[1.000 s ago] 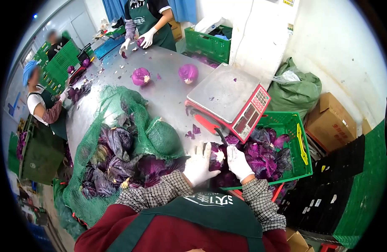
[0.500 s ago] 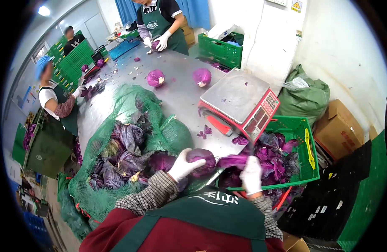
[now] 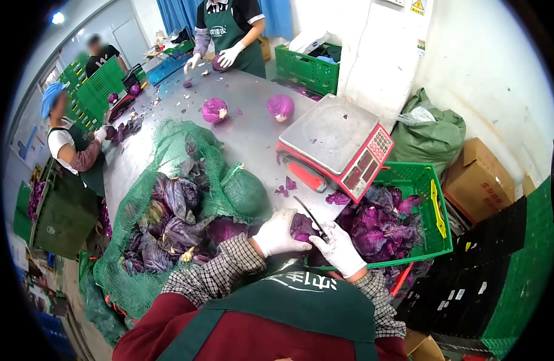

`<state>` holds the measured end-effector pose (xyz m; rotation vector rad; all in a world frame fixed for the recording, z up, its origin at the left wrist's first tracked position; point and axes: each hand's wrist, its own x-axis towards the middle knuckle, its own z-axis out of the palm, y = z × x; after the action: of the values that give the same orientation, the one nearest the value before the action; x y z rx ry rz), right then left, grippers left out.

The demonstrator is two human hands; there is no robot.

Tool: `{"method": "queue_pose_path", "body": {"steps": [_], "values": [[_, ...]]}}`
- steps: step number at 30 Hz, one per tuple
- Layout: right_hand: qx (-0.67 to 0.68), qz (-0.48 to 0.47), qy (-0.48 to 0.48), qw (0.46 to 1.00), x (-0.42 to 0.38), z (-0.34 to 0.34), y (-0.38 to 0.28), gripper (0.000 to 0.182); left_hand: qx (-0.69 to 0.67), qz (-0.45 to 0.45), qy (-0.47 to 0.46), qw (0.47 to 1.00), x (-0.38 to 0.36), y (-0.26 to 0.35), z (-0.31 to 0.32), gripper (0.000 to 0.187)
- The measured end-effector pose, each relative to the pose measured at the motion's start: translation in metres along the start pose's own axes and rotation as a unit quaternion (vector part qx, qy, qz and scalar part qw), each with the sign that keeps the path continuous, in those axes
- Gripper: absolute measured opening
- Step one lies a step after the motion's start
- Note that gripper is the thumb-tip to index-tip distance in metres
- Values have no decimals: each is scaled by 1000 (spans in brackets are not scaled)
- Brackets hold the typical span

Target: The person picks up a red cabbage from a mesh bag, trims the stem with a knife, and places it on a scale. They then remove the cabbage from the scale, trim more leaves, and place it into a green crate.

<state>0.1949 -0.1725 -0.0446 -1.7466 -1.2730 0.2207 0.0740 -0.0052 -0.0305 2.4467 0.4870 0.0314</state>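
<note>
My gloved left hand [image 3: 281, 233] grips a red cabbage [image 3: 303, 228] from its left side, over the table's near edge. In my gloved right hand [image 3: 338, 248] is a knife [image 3: 310, 215], its dark blade slanting up and left beside the cabbage. The right fingers touch the cabbage too, and both hands partly cover it. Just right of them, a green crate [image 3: 442, 243] holds loose purple leaves [image 3: 373, 231]. To the left, a green mesh bag [image 3: 123, 240] lies open around several dark-leaved cabbages [image 3: 180, 198].
A red scale [image 3: 331, 141] stands on the metal table [image 3: 247, 144]. Two trimmed cabbages, one left [image 3: 215, 111] and one right [image 3: 280, 107], lie farther back. Co-workers stand at the far end [image 3: 235, 36] and at the left side [image 3: 72, 144]. A green sack [image 3: 430, 129] rests by the wall.
My right hand has come from the crate to the cabbage; the purple leaf it held is gone from it, and the knife now shows. The cabbage sits between both hands.
</note>
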Motion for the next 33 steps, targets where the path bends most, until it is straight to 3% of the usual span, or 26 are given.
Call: {"method": "queue_pose_path", "body": {"steps": [2, 3, 6, 8, 10, 12, 13, 14, 16, 17, 20, 22, 23, 26, 28, 33], "values": [[2, 10, -2, 1000, -1, -3, 1, 19, 12, 13, -1, 1000, -2, 0, 1, 97], [-99, 24, -9, 995, -2, -5, -1, 15, 21, 38, 20, 999, -5, -3, 5, 97], [-156, 101, 93, 978, -16, -2, 56, 17, 14, 95, 33, 995, -15, -23, 8, 101], [-135, 321, 109, 931, -46, -30, 94, 18, -129, 80, 18, 988, -27, -42, -5, 100], [-93, 322, 218, 917, -80, -48, 130, 30, -295, -48, -29, 954, -31, -66, -8, 102], [-246, 167, 214, 930, -71, -52, 100, 43, -348, -105, -38, 931, -22, -53, -25, 102], [-150, 220, 197, 944, -56, -44, 75, 40, -325, -99, 6, 940, -8, -81, -5, 89], [14, 194, 182, 964, -40, -31, 50, 37, -373, -124, -5, 920, -3, -64, -15, 87], [14, 75, 73, 994, -23, 1, 26, 31, -315, -130, -13, 940, 15, -74, -7, 83], [65, 119, 21, 991, -14, 11, 0, 27, -318, -138, -14, 938, 19, -71, -8, 79], [-12, -44, 58, 997, 3, 43, -7, 33, -365, -184, 5, 913, 27, -70, -1, 69], [22, 24, 0, 999, 0, 48, 6, 33, -452, -260, 21, 853, 30, -70, 0, 66], [38, 60, -30, 997, -4, 50, 12, 33, -415, -268, 7, 869, 26, -49, -17, 66], [76, 81, 8, 994, -6, 56, 16, 32, -416, -233, -19, 879, 26, -45, -22, 66], [-11, -31, 97, 995, 4, 48, 11, 36, -417, -202, -3, 886, 26, -40, -21, 66], [29, 29, -36, 999, 15, 29, 13, 29, -297, -155, -9, 942, 34, -32, -23, 65]]}}
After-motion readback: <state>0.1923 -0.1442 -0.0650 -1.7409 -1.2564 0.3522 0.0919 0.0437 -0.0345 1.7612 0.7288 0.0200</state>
